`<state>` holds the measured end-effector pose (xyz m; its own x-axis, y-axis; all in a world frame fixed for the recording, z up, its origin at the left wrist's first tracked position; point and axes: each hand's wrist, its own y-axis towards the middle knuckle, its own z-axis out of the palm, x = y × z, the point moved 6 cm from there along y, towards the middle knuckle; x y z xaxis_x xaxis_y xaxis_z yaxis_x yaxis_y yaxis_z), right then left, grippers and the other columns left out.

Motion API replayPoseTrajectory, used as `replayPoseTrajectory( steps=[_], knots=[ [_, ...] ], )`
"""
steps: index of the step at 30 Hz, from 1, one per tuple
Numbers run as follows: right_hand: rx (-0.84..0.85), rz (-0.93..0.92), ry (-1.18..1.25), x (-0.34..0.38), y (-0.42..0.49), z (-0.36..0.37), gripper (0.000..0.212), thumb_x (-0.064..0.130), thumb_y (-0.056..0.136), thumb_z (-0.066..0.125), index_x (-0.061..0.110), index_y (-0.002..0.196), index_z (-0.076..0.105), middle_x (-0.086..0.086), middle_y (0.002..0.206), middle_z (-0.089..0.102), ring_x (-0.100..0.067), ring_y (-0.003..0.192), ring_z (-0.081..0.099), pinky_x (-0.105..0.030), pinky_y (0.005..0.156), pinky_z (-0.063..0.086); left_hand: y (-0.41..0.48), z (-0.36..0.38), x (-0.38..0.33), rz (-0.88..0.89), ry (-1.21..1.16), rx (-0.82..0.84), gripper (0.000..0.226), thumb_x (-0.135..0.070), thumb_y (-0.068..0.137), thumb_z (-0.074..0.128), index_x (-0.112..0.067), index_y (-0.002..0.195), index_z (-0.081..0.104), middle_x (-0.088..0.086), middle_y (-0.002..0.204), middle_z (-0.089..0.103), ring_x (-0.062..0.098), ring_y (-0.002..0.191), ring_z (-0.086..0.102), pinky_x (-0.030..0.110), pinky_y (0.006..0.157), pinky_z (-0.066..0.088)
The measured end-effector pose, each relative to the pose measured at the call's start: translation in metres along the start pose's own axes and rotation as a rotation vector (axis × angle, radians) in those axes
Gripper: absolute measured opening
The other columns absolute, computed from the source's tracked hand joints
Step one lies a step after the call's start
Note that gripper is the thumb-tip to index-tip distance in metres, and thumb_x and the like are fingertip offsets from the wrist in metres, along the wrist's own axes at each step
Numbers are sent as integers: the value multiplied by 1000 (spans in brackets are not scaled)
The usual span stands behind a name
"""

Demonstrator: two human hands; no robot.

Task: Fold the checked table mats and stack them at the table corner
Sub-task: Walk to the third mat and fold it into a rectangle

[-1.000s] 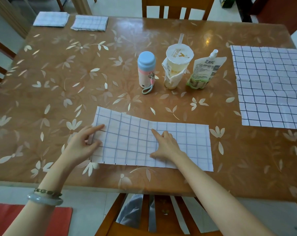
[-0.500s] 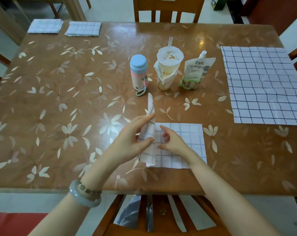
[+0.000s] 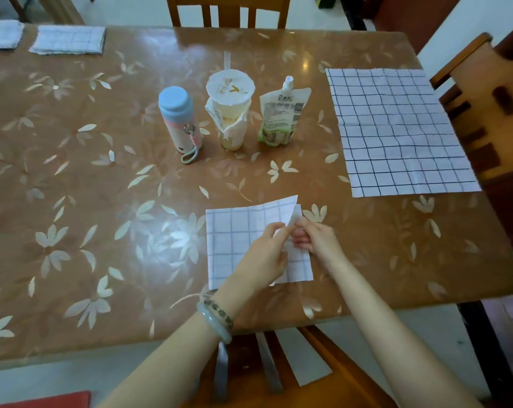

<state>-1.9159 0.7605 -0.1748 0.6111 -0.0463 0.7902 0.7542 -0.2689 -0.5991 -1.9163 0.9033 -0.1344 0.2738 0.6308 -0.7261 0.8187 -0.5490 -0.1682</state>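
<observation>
Pinching checked mat right edge: left hand, right hand.

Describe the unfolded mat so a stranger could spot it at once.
Start at the flower-patterned table and go to its right edge, beside the wooden chair. The unfolded mat lies flat there, white with dark grid lines. It alone is spread full size; the other mats are folded small.

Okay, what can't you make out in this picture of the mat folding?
Head view only.
Right edge of the half-folded mat: hidden under the left hand and right hand pinching it.
The far-corner folded mat: cut off by the left frame edge.
The pouch label: print too small and blurred to read.
</observation>
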Motion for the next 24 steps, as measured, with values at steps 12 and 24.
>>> replayPoseTrajectory(
  steps=[12, 24],
  knots=[
    [-154, -99, -296, -5, 10, 1, 10, 3, 79, 53, -4, 76, 60, -9, 63, 52, -19, 56, 42, -26, 53, 27, -21, -15, 64, -100, 131, -211, 46, -37, 98, 40, -9, 133, 51, 11, 147, 40, 27, 135, 37, 39, 112, 29],
    [-278, -228, -496, -3, 17, 0, 44, 10, 86, 62, 14, 129, 53, -5, 104, 62, -16, 90, 57, -27, 77, 51, -14, -8, 125, -233, 573, -94, 78, -64, 93, 9, -12, 152, 13, 9, 159, 13, 23, 146, 5, 41, 116, -9]
  ],
)
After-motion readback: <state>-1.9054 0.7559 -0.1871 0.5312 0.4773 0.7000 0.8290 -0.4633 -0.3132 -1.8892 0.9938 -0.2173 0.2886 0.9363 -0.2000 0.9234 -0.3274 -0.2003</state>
